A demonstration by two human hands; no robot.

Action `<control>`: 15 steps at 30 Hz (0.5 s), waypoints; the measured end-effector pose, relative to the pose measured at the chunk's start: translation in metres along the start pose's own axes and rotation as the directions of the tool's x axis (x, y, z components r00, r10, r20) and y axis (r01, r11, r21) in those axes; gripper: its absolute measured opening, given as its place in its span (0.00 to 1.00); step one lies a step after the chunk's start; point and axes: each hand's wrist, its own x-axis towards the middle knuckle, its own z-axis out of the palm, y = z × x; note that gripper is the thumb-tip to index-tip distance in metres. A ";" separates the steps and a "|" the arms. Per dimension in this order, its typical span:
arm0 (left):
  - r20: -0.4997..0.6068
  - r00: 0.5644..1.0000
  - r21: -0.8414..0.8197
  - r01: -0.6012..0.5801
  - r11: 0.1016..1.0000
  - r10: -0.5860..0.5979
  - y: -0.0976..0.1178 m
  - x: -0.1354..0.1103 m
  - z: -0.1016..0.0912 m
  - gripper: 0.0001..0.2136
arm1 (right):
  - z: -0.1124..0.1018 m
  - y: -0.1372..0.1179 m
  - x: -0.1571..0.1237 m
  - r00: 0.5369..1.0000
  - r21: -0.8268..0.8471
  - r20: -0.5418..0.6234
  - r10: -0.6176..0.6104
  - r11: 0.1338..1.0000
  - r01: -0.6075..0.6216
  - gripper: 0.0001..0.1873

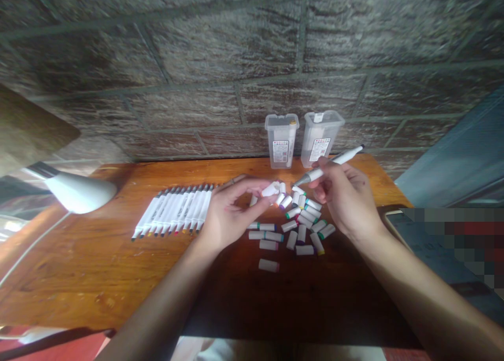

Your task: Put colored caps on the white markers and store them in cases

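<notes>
White cylindrical cap (270,189) is pinched by the left hand (230,209). The right hand (351,199) clamps its grip around a slim white marker (345,156).

I can't read the tiny print (183,207) on the white pens (167,214), middle left, or the labels (281,151) on the clear boxes (279,131), just right of middle.

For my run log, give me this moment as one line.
left hand: holding cap; right hand: holding marker; table: loose caps, row of markers
</notes>
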 end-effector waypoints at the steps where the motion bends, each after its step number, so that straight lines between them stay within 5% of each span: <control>1: 0.000 1.000 0.001 -0.001 1.000 0.001 0.000 0.000 0.000 0.11 | 0.000 0.000 0.000 1.000 -0.001 0.002 0.001 1.000 -0.001 0.16; 11: 0.019 0.999 0.013 -0.040 0.999 0.040 0.002 0.001 -0.001 0.10 | -0.002 0.001 0.001 0.999 -0.019 0.007 -0.051 0.999 0.051 0.10; 15: 0.000 0.999 0.076 -0.054 0.996 0.054 0.003 0.004 -0.004 0.09 | -0.003 -0.003 -0.006 0.968 -0.309 0.044 -0.248 0.918 0.249 0.07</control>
